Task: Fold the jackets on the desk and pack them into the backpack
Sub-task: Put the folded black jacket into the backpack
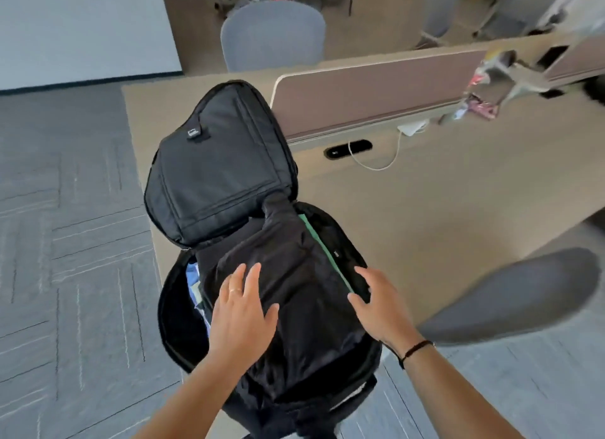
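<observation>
My left hand [244,311] lies flat on the black jacket [294,294], fingers straight and spread, a thin ring on one of them. My right hand [381,303] rests at the right edge of the backpack [178,327], fingers loosely extended over the rim beside a green strip [324,252], gripping nothing; a dark cord bracelet [415,350] circles that wrist. The jacket is smooth, slightly shiny fabric, folded and lying in the open main compartment, with a bit of light blue cloth [193,281] showing at its left. A small tag near the green strip carries writing too small to read. The backpack sits at the near corner of the tan desk [442,209], its padded lid [216,170] flipped up and away from me, with a small label I cannot read. Farther along are a cable port [347,148], a white cable [376,165], a pinkish divider panel [376,95] and grey chairs [273,34].
</observation>
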Demonstrator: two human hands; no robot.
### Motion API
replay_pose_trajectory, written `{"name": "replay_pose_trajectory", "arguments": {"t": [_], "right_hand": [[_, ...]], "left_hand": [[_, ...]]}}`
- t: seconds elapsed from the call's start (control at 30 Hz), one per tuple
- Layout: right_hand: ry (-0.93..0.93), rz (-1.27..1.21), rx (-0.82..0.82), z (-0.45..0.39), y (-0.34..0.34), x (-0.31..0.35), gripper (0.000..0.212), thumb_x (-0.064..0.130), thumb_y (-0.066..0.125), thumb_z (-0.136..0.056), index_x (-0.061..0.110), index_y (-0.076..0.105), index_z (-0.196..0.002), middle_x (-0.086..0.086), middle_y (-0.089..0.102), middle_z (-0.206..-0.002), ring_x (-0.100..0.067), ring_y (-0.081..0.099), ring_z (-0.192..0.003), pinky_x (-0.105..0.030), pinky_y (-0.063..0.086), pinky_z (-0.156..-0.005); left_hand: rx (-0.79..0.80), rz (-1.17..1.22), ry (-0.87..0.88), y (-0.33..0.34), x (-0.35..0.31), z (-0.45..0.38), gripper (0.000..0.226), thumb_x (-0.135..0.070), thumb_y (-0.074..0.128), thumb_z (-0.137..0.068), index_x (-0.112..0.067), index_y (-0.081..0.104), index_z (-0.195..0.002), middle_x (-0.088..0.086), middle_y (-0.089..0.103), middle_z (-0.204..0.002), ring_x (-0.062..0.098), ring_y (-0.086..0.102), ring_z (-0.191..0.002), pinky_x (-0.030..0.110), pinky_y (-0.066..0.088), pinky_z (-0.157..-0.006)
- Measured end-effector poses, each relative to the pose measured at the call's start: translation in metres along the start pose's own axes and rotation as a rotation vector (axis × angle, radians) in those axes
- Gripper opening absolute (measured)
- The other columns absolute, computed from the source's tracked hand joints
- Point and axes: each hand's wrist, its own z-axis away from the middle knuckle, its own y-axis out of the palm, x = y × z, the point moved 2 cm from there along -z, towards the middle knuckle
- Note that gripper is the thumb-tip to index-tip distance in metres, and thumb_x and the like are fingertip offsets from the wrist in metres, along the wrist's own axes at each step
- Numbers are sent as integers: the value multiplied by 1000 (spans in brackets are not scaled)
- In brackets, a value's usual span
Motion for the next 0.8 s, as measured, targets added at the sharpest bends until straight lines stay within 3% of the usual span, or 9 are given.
{"name": "replay_pose_trajectory", "arguments": {"t": [0.1, 0.2, 0.33, 0.5, 0.8], "right_hand": [[28, -14, -117, 42, -33, -6, 50, 34, 58, -99, 29, 42, -146, 9, 46, -145, -16, 52, -126, -30, 44, -95], [59, -62, -207, 88, -64, -27, 46, 35, 57, -99, 30, 46, -144, 8, 50, -141, -14, 54, -123, -30, 46, -96], [109, -111, -334, 144, -103, -80, 43, 39, 56, -99, 37, 48, -141, 17, 50, -141, 2, 55, -108, -23, 44, -88], [210, -128, -531, 216, -149, -193, 46, 38, 59, -98, 35, 47, -142, 19, 49, -144, -8, 52, -126, -25, 45, -96], [431, -150, -762, 365, -236, -450, 47, 37, 63, -96, 30, 52, -141, 14, 50, -146, -12, 48, -133, -28, 41, -105]], "left_hand": [[40, 39, 238, -5, -56, -4, 76, -48, 57, -96, -25, 20, -158, -1, 33, -159, 23, 25, -147, 39, 39, -113], [82, 79, 403, 3, -124, 6, 66, -45, 56, -98, -28, 27, -155, -6, 36, -156, 22, 29, -144, 38, 46, -105], [138, 24, 600, 27, -207, 40, 61, -43, 53, -98, -30, 31, -153, -3, 37, -155, 23, 33, -142, 38, 40, -109], [173, -65, 797, 85, -321, 96, 61, -44, 50, -98, -30, 26, -153, 0, 30, -160, 24, 28, -145, 41, 32, -116], [319, -102, 1065, 241, -561, 256, 65, -44, 52, -100, -28, 25, -156, -4, 20, -165, 20, 20, -150, 40, 25, -120]]}}
